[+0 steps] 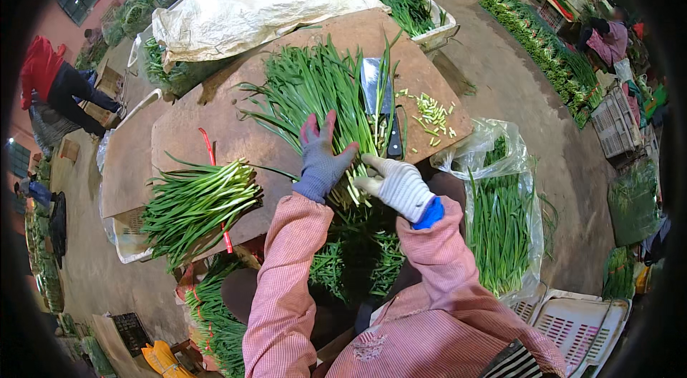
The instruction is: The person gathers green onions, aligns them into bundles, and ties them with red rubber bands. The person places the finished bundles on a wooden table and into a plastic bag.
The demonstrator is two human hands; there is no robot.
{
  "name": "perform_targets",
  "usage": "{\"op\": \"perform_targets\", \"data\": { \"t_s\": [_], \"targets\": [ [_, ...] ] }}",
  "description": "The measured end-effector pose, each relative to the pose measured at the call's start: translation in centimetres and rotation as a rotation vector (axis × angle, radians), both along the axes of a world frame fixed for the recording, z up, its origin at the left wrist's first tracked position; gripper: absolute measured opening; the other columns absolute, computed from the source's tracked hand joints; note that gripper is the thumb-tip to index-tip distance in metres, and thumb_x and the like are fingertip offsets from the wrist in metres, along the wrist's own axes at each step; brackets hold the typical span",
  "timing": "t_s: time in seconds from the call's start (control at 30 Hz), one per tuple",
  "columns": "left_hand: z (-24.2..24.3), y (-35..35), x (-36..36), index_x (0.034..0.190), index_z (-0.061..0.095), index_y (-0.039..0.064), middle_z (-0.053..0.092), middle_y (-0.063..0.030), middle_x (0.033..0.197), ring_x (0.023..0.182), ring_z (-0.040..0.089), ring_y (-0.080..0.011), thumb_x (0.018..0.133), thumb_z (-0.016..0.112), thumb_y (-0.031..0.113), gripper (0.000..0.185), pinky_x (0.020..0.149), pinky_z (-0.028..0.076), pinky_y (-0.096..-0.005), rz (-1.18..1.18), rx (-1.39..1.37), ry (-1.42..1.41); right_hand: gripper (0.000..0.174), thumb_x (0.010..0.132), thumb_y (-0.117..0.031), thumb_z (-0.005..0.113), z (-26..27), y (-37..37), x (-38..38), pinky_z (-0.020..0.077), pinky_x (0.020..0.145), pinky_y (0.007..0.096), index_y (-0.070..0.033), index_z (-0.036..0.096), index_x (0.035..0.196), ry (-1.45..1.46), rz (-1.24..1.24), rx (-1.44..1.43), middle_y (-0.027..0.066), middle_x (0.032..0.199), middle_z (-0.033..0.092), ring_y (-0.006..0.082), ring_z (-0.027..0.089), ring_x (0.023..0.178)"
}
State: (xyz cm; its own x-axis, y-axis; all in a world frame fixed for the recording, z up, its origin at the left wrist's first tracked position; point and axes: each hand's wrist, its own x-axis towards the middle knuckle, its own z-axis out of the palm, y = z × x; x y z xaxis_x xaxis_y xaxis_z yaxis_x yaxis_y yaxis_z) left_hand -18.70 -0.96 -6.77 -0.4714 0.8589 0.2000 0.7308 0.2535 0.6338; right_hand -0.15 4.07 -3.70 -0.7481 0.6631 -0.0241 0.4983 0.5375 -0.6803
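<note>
My left hand (pixel 323 155), in a grey glove with reddish fingertips, lies spread over a large bunch of leafy green stalks, likely garlic chives (pixel 316 88), on a brown wooden board (pixel 188 115). At the bunch's pale cut ends, my right hand (pixel 398 183), in a white striped glove, touches the stalks with thumb and fingers; whether it grips them I cannot tell. A cleaver (pixel 394 134) with a black handle lies just right of the bunch, partly under leaves. Short cut stalk ends (pixel 435 115) are scattered beyond it. A smaller bunch (pixel 204 206) rests across a red tie strip (pixel 207 145) at the left.
A white sack (pixel 263 8) and a crate of greens (pixel 440 34) stand beyond the board. At the right is a plastic bag (pixel 499 238) of stalks, with a white crate (pixel 577 324) below it. More bunches (pixel 214 319) lie low left. Other people are farther off.
</note>
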Motion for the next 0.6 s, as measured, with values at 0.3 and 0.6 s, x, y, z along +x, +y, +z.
{"op": "perform_targets", "data": {
  "t_s": [0.3,0.6],
  "targets": [
    [0.2,0.3,0.1,0.148,0.037,0.016,0.023,-0.0333,0.149,0.140,0.020,-0.0452,0.073,0.077,0.038,0.088,0.112,0.026,-0.0511,-0.009,-0.027,0.014,0.036,0.088,-0.041,0.059,-1.9,-5.1,3.9,0.0543,0.069,0.0392,-0.009,0.074,0.097,-0.191,0.385,-0.295,0.0158,0.080,0.070,0.0310,0.069,0.073],
    [1.7,-0.1,0.1,0.146,0.039,0.015,0.026,-0.0337,0.146,0.136,0.023,-0.0448,0.071,0.079,0.044,0.090,0.111,0.027,-0.0515,0.027,0.001,0.047,0.033,0.088,-0.036,0.058,-0.9,-3.4,-1.3,0.0535,0.066,0.0368,-0.007,0.072,0.095,-0.109,0.468,-0.242,0.0128,0.074,0.069,0.0282,0.068,0.070]
  ]
}}
